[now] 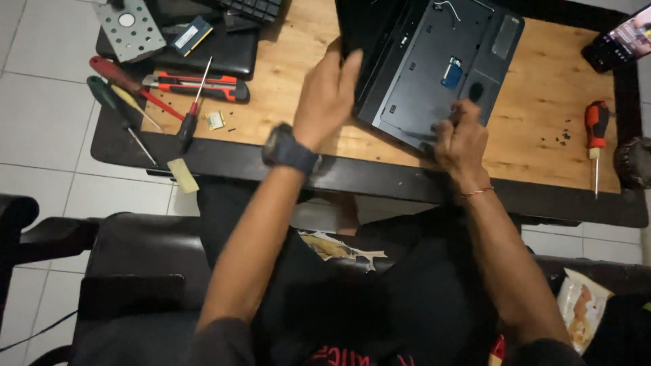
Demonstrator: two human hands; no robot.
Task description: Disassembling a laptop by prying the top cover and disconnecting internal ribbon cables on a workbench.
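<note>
— What did the hands have hold of?

— A dark grey laptop base [441, 64], opened up and lying tilted near the front edge of the counter [536, 88], toward its middle. The right hand [462, 135] was closed in a tight grip on the base's near corner, knuckles up. The left hand [327, 95] lay against the base's left edge, fingers bent over it beside a black panel [363, 30]; how firmly that grip was shut I could not tell. A dark wristwatch [288, 150] sat on the left wrist and a thin red band [477, 193] on the right.

— And on the base itself?

— A small blue part [451, 73] near its middle.

— What lay around it?

— Toward the counter's front left corner, a red-and-black utility knife [200, 86], a slim red-handled screwdriver [193, 108] crossing it, and a small chip [215, 120] just beside. Two more screwdrivers, one red-handled [115, 73] and one green-handled [108, 98], hung over the left edge. At the back left corner sat a metal hard drive [129, 28] and a memory module [192, 35] on a black device. Near the right edge lay an orange-handled screwdriver [597, 132] with loose screws [560, 138] just beside it, and a phone [624, 41] at the back right corner.
</note>
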